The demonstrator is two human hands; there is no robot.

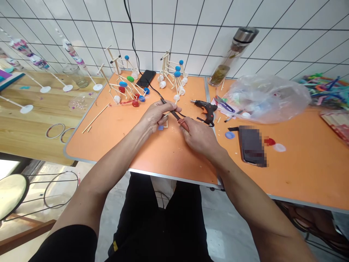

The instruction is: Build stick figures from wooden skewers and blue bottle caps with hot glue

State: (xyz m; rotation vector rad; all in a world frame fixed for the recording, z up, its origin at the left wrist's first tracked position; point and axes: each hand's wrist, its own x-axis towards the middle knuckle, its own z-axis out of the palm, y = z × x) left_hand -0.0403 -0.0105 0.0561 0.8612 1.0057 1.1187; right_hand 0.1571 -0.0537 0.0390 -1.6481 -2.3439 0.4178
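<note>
My right hand (200,136) is closed around the reddish-brown handle of a small knife (183,124). The dark blade points up and left to the fingers of my left hand (156,115). That hand is closed in a pinch on a thin wooden stick (167,114), which the blade crosses or touches; its exact contact is hidden by the fingers. Beneath my hands lie a small blue piece (160,127) and bits of wood. Just beyond them stand a stick frame with blue and white bottle caps (177,74) and another frame with blue, green and red caps (130,78).
A black glue gun (205,109) lies right of my hands, near purple-handled scissors (225,104) and a plastic bag (267,98). A glass bottle (230,58) stands by the wall. Phones lie behind (146,78) and at right (251,145). Loose sticks (96,118) rest at left.
</note>
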